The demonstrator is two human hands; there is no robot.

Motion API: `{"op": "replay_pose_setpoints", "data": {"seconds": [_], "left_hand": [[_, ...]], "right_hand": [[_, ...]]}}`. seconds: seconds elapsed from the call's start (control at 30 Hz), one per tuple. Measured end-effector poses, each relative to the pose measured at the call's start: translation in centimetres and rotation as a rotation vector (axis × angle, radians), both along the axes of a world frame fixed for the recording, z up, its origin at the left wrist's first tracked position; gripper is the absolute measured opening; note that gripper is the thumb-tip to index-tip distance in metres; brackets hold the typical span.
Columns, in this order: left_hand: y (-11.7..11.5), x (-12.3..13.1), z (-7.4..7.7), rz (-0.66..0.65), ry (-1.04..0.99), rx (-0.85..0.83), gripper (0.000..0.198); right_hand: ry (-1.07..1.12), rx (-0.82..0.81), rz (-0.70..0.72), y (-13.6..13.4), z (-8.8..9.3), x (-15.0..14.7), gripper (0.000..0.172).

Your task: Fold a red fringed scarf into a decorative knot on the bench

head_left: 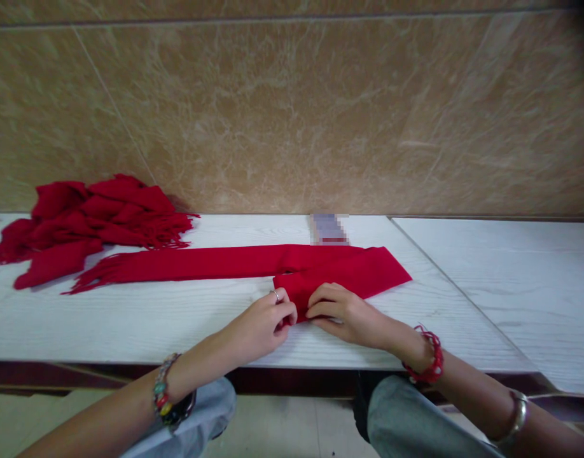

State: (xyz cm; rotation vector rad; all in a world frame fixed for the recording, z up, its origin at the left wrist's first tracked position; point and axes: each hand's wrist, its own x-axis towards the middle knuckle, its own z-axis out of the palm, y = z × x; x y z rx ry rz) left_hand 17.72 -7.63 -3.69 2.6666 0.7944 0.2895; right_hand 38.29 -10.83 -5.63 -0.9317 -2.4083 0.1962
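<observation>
A long red scarf lies stretched along the white wooden table, its fringed end at the left and its right end folded over. My left hand pinches the near corner of the fold, fingers curled, a ring on one finger. My right hand presses and grips the same folded edge right beside it. Both hands sit at the table's front middle.
A heap of more red scarves lies at the back left against the marble wall. A second white table adjoins on the right. A small blurred object sits behind the scarf. My knees in grey trousers are below the table edge.
</observation>
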Motion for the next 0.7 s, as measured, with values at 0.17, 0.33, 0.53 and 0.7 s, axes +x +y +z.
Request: {"op": "replay_pose_setpoints", "data": {"seconds": [0.17,0.33,0.53,0.7], "left_hand": [[0.7,0.2,1.8,0.017,0.064,0.039,0.009],[1.9,0.6,0.8,0.059,0.135,0.261,0.032],[0.0,0.3,0.1,0.023,0.376,-0.014,0.07],[-1.3,0.6,1.2,0.018,0.278,-0.066,0.056]], "right_hand": [[-0.002,0.034,-0.156,0.7,1.1,1.3,0.021],[-0.189,-0.015,-0.494,1.8,0.1,2.2,0.055],[-0.396,-0.177,-0.405,1.0,-0.2,3.1,0.071],[-0.412,-0.249,-0.393,0.6,1.4,4.1,0.073]]}}
